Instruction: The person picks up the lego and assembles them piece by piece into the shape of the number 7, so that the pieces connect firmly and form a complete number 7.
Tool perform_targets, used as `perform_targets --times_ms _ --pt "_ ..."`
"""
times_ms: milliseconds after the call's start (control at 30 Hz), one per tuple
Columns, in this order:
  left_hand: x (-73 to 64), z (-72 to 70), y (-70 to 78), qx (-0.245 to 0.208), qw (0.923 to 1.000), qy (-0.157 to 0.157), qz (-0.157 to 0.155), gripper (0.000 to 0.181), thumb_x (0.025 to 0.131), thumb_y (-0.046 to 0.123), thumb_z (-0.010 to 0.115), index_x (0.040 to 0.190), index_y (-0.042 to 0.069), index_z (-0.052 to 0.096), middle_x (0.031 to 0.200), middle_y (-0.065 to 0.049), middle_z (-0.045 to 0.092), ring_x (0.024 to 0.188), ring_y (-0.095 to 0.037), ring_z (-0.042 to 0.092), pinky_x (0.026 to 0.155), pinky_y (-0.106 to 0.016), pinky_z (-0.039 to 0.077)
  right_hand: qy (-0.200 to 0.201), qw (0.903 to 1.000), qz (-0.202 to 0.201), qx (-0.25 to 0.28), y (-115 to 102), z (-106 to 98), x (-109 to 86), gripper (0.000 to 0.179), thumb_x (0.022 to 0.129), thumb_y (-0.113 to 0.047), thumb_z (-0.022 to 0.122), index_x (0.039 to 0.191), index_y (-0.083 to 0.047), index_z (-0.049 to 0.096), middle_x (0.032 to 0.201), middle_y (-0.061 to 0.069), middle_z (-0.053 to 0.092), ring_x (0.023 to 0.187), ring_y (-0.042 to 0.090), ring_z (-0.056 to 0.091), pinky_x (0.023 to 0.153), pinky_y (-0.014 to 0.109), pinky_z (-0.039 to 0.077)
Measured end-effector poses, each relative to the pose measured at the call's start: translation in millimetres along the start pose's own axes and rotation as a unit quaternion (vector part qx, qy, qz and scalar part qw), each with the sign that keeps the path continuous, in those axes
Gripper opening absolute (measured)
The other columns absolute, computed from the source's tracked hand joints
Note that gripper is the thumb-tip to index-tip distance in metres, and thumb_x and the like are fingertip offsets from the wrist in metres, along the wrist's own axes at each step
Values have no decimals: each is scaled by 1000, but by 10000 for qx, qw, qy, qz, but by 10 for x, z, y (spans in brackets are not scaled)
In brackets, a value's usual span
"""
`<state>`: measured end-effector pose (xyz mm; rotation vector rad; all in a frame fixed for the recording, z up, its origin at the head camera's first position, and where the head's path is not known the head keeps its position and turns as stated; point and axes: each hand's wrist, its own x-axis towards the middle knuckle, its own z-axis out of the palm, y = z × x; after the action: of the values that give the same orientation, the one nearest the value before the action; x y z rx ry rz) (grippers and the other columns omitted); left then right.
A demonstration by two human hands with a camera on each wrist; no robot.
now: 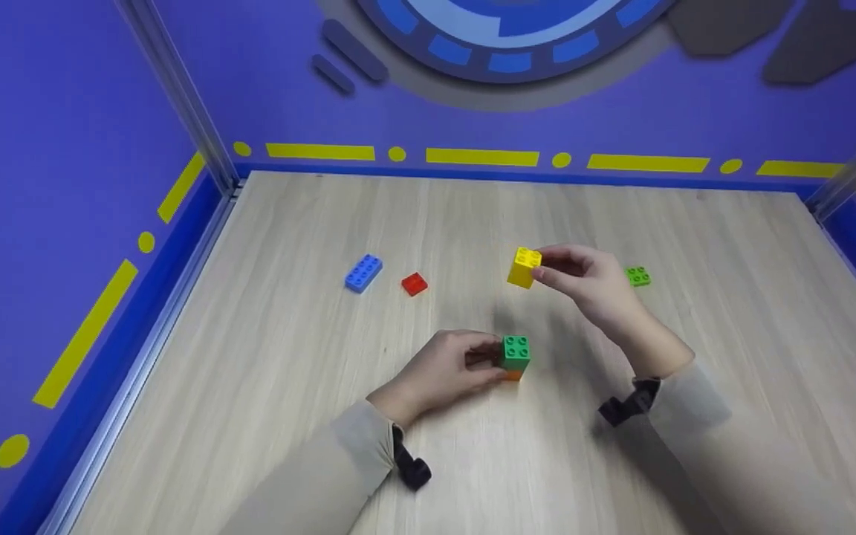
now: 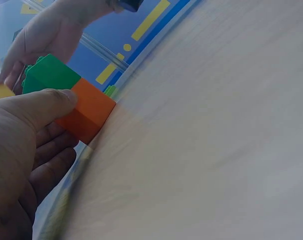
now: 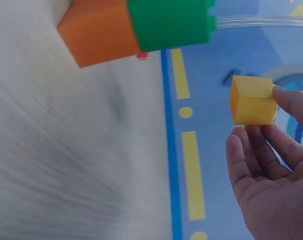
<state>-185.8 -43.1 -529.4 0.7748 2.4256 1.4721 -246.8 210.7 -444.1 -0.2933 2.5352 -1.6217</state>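
Note:
In the head view my left hand [image 1: 450, 371] grips a two-brick stack at the middle front of the table. A green brick [image 1: 516, 349] with four studs forms its top, and an orange brick [image 2: 91, 111] sits under it, its base on the tabletop. My right hand [image 1: 595, 286] pinches a yellow brick [image 1: 524, 269] between thumb and fingers. That brick is held in the air, studs up, beyond the stack and apart from it. Its hollow underside shows at the left in the right wrist view.
A blue brick [image 1: 363, 273] and a small flat red piece [image 1: 414, 284] lie to the left on the wooden table [image 1: 287, 371]. Behind the right hand lies a light green brick [image 1: 638, 276]. Blue-purple walls [image 1: 472, 126] with metal corner posts border the table.

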Motion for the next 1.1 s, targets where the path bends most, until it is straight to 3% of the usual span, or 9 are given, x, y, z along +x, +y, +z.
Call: perform_targets --times_ms 300,667,1000,1100 --pt "-8 -24 -11 -3 10000 -13 -71 41 94 28 79 133 20 70 127 8 73 119 -8 69 104 -22 55 138 9974 -358 605 -70 -15 -365 44 96 -31 76 130 -6 66 125 7 71 112 17 70 96 20 58" --pt "-5 -17 8 56 10000 -52 -9 40 94 29 79 133 21 70 126 11 73 116 -4 69 103 -20 55 53 9934 -679 924 -67 51 -591 35 94 -13 78 127 -4 68 122 10 71 110 24 71 94 27 61" --pt "-9 -13 4 35 9999 -66 79 38 95 30 78 132 27 71 125 15 73 116 -3 69 104 -19 54 -530 9785 -1643 1129 8 51 -683 32 92 6 72 124 3 67 118 15 71 103 22 72 90 27 62" --pt "-13 -31 -7 54 9999 -39 89 35 95 32 77 130 29 71 123 16 73 116 -2 69 104 -20 54 -744 9745 -1769 1164 46 63 -660 32 92 8 71 124 3 67 119 14 70 104 22 73 91 28 63"
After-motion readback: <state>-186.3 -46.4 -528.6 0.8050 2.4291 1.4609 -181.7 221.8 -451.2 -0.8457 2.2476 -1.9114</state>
